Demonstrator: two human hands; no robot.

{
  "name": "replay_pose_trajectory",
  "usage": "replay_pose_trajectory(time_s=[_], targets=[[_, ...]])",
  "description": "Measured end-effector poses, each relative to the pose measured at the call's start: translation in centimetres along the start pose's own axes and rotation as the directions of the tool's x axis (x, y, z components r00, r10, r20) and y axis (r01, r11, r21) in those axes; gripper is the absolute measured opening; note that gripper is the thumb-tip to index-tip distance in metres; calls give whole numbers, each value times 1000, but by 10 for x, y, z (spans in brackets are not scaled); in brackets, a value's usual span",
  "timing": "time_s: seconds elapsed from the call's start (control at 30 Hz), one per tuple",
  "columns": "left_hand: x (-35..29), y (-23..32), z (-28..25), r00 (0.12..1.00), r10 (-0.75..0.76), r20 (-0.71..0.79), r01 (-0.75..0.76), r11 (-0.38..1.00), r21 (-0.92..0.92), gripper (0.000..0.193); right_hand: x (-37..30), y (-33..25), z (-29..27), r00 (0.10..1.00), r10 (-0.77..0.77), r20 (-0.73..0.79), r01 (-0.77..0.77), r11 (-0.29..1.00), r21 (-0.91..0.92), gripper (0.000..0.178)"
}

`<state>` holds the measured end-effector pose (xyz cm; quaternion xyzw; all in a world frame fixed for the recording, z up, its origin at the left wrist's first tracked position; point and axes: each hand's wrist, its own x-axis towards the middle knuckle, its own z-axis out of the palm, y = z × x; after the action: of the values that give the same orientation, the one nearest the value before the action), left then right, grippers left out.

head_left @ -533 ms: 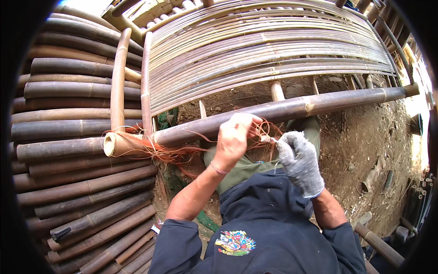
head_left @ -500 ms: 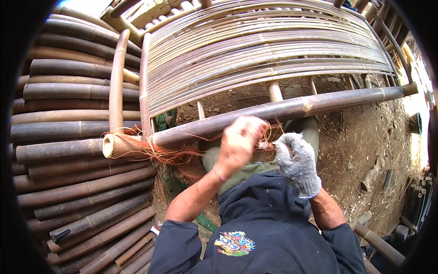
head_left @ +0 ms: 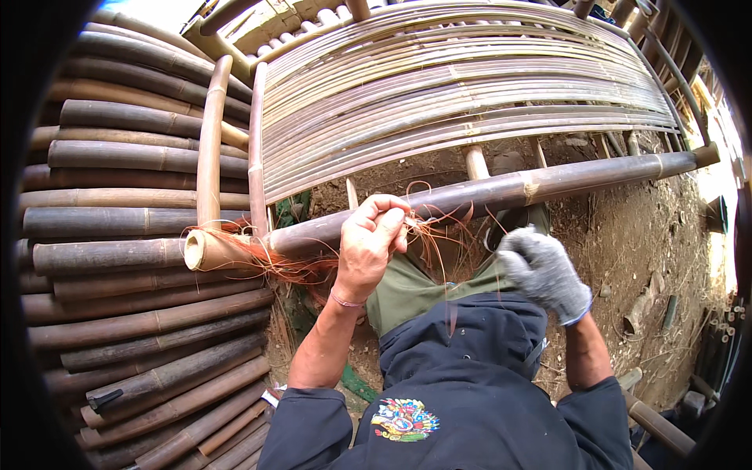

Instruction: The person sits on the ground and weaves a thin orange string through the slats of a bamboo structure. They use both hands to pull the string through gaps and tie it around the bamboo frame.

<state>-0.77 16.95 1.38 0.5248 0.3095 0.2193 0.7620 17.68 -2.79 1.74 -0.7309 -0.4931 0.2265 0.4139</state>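
Note:
My bare left hand [head_left: 372, 241] is closed in a pinch on thin orange-red strands [head_left: 427, 233], just in front of the dark bamboo pole [head_left: 478, 190]. Loose ends fan out to the right of the fingertips and dangle over my lap. In a grey knitted glove, my right hand [head_left: 542, 272] is closed to the right of the strands, its fingers curled; what it grips is hidden. A small curved thing [head_left: 492, 235], too unclear to name, shows beside its fingertips. A tangled bundle of the same strands [head_left: 294, 266] lies around the pole's left end.
Beyond the pole stretches a bamboo frame with a slatted panel [head_left: 462, 90]. An upright bamboo post [head_left: 211, 149] rises at its left corner. Many bamboo poles [head_left: 141, 258] lie stacked on the left. Dirt ground [head_left: 619, 258] with shavings spreads to the right.
My hands have moved apart: the left toward the left with the strands in its fingers, the right slightly to the right. The strands' loose ends now hang more freely between them.

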Motion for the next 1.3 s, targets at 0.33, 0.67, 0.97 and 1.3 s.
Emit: replay_pose_trajectory(time_s=[0.33,0.67,0.97,1.3], targets=[[-12,13,16,961,31,275,-59,994,95,60,-64,20,-55,837,4,-548,-290,851,-437,44],[-23,1,29,931,159,328,-252,931,265,65,27,-64,7,969,-244,-31,219,915,-339,18],[-25,-10,29,943,178,282,-249,938,243,25,27,-45,22,999,-6,-32,10,993,117,8],[-22,-7,-13,989,-23,149,-17,965,261,13,12,92,-98,794,-375,-479,-159,633,-758,16]])
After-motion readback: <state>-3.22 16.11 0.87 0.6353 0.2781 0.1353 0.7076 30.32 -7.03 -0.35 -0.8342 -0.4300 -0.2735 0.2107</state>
